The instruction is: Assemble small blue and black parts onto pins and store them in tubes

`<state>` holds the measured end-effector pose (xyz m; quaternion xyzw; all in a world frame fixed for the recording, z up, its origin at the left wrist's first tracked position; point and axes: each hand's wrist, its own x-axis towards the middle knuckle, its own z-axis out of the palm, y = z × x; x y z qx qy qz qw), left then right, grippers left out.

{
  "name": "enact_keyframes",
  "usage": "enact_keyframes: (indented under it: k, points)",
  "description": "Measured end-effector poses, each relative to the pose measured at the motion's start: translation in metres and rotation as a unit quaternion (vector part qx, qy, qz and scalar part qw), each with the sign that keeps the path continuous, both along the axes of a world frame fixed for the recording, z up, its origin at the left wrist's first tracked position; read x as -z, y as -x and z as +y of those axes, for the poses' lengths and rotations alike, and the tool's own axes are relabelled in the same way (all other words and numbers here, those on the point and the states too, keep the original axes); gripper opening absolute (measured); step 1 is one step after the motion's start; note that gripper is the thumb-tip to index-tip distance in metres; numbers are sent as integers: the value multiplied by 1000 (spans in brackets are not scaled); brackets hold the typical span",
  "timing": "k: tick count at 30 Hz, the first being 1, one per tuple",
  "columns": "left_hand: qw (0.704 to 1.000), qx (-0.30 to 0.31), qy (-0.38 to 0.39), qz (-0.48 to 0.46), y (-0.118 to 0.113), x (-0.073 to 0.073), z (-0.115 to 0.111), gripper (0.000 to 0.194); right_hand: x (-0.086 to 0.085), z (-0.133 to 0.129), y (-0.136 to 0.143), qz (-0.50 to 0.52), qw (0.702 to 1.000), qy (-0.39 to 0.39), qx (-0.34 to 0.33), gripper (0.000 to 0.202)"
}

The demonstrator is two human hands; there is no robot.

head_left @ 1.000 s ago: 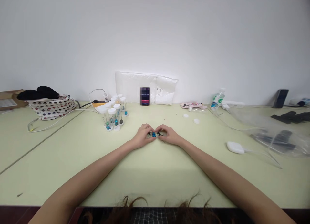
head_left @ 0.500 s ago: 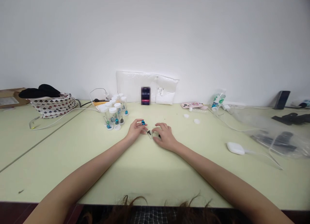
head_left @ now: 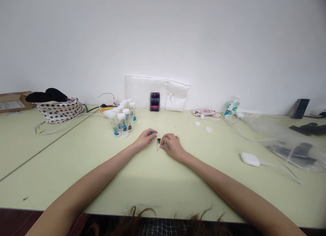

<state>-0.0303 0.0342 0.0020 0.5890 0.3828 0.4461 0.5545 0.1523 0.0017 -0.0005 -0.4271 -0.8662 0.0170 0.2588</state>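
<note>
Head view: the left hand (head_left: 147,136) has its fingertips clamped on a small blue bead (head_left: 153,132), nearer the table's (head_left: 142,181) far edge than its near edge. The right hand (head_left: 173,147) curls beside a wired black piece (head_left: 159,140); whether its fingers grip it, I cannot tell. Capped tubes (head_left: 121,119) stand toward the far edge.

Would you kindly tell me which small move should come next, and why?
I'd probably steady the dark wire-legged piece with the right hand: it sits right by those fingertips, its grip hard to make out, while the left hand, apart from it, holds a small blue piece.
</note>
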Motion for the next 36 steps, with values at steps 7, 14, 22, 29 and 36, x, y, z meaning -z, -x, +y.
enact_keyframes:
  k: [7,14,22,29,36]
  points:
    - [993,65,-67,68,0,2,-2,32,0,7,2,-23,1000,1,-12,7]
    - [989,102,-87,62,-1,0,-5,31,-3,6,-1,-88,989,-90,-81,9]
    - [990,92,-81,70,-1,-1,-7,33,-12,0,-5,36,993,-99,-50,21]
    - [986,103,-100,91,-1,-3,-10,34,-16,-1,-6,235,970,-65,-3,16]
    - [984,122,-97,88,-1,-5,-13,35,-14,1,-4,242,969,-53,15,17]
